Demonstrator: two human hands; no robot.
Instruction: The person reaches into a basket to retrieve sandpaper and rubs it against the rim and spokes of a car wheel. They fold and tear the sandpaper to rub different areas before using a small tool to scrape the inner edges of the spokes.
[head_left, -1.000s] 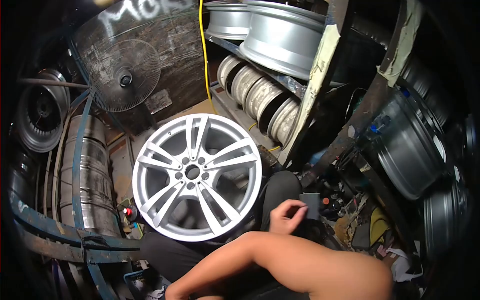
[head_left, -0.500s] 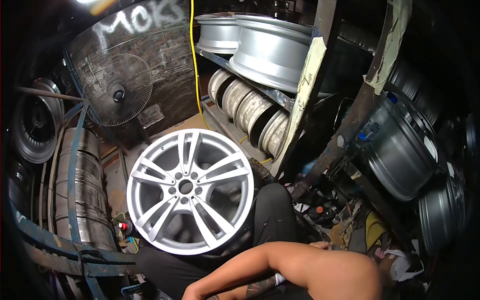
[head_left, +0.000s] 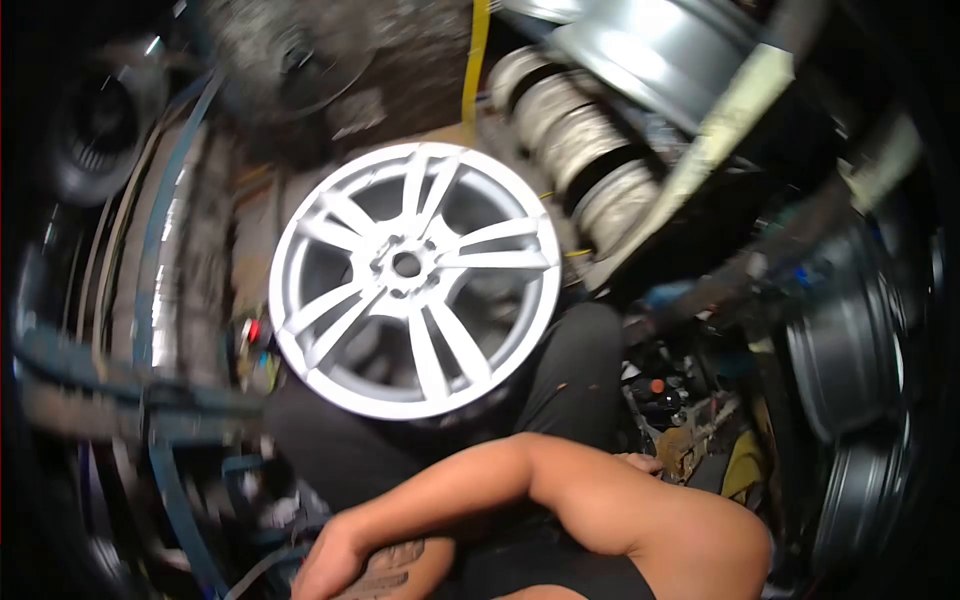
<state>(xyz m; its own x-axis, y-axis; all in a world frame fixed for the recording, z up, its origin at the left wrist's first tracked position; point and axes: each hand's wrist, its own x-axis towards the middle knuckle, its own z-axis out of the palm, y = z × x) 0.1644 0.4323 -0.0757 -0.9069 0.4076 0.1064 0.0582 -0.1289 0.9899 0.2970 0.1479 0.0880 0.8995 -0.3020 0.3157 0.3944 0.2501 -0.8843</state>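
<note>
A silver alloy wheel rim [head_left: 422,350] with paired spokes lies face up in front of my dark-clothed legs [head_left: 585,370]. Neither hand touches it. My arms are crossed below it. My right hand [head_left: 330,562], blurred at the lower left, rests beside or on my tattooed left forearm [head_left: 400,565]; its fingers run out at the bottom edge. Only the fingertips of my left hand [head_left: 642,463] show, past my bent right arm [head_left: 520,470]; the rest is hidden. Whether either hand is closed does not show.
Several worn rims [head_left: 575,135] line a low rack, with a larger silver rim [head_left: 660,55] above. Grey rims [head_left: 845,350] stand at right. A blue metal frame [head_left: 165,250] and a fan [head_left: 295,60] are at left. A red-capped bottle [head_left: 253,332] sits beside the wheel.
My view has tipped downward and turned, so the wheel sits higher and slightly further right in the picture. More of the tattooed forearm and right hand shows. My arms stay crossed.
</note>
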